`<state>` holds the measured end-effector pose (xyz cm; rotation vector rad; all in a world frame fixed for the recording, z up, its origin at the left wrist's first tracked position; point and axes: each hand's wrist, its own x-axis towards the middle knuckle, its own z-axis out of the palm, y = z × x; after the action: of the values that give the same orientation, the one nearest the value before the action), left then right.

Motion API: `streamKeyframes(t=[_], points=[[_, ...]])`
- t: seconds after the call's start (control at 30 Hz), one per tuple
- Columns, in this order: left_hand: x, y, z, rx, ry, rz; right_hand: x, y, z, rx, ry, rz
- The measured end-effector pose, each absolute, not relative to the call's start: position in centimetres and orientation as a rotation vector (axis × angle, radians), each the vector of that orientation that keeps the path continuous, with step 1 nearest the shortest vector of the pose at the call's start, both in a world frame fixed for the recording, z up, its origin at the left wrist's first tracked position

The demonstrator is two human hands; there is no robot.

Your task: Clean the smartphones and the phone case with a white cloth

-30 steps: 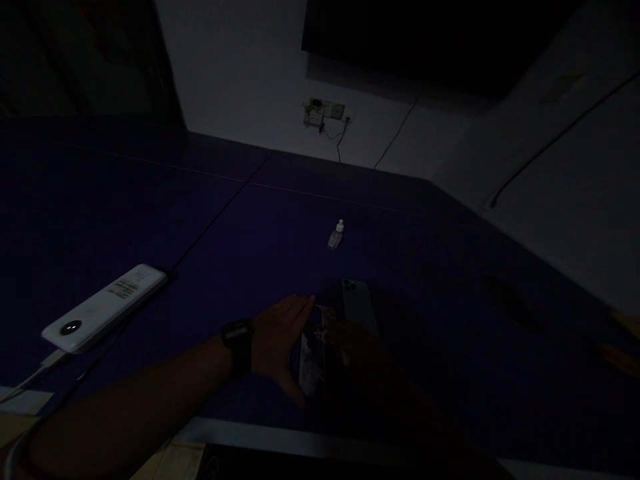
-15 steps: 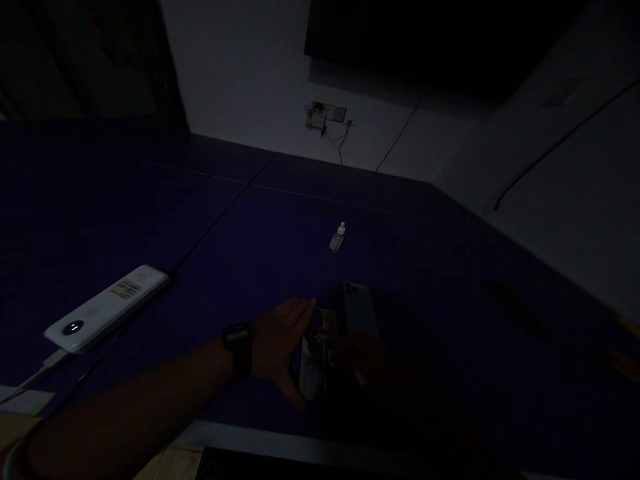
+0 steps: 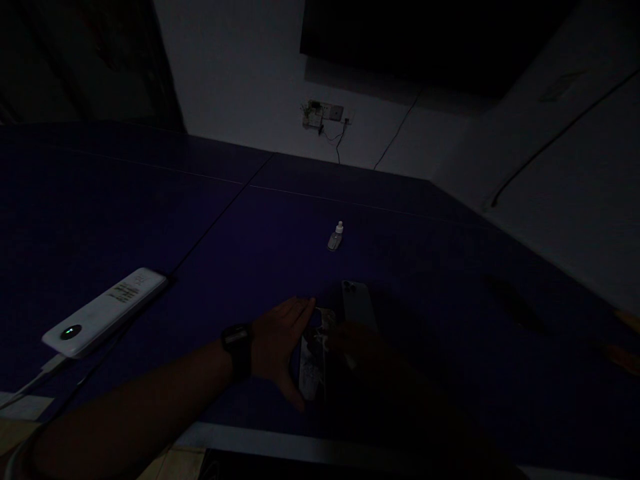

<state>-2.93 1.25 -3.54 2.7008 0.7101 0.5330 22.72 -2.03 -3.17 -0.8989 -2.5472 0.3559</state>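
Note:
A phone case or phone back with a grey and white pattern [image 3: 312,373] lies on the dark blue table. Along its left edge rests my left hand [image 3: 280,343], fingers stretched out and thumb spread apart, touching that edge. My right hand [image 3: 360,343] is over the right side of the patterned piece, its fingers bent together and mostly lost in shadow. A small whitish end [image 3: 351,362] pokes out below these fingers; what it belongs to is too dark to tell. Just beyond my right hand, a grey smartphone [image 3: 357,303] lies with its cameras up.
A small clear bottle with white cap [image 3: 335,238] lies farther back. At left is a white power bank [image 3: 107,312] with a lit display and a plugged-in cable [image 3: 35,380]. Something dark [image 3: 515,303] lies at right. Wall sockets [image 3: 325,112] and a black screen [image 3: 425,40] are behind.
My right hand has shifted slightly up and to the left over the patterned piece, the whitish end moving with it. My left hand stays in place.

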Motion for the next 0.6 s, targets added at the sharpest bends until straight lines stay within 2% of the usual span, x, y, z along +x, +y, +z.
streamKeyframes(t=[0.13, 0.33, 0.43, 0.6], points=[[-2.9, 1.3, -3.6, 2.703, 0.721, 0.532, 22.5, -2.3, -3.5, -0.843, -2.632, 0.351], [-2.9, 1.4, -3.6, 2.716, 0.697, 0.544, 23.8, -2.7, -3.5, -0.998, -2.580, 0.340], [-3.0, 1.3, -3.6, 2.706, 0.690, 0.555, 22.8, -2.5, -3.4, -0.897, -2.559, 0.318], [-3.0, 1.3, -3.7, 2.685, 0.699, 0.550, 23.1, -3.3, -2.8, -0.943, -2.590, 0.428]])
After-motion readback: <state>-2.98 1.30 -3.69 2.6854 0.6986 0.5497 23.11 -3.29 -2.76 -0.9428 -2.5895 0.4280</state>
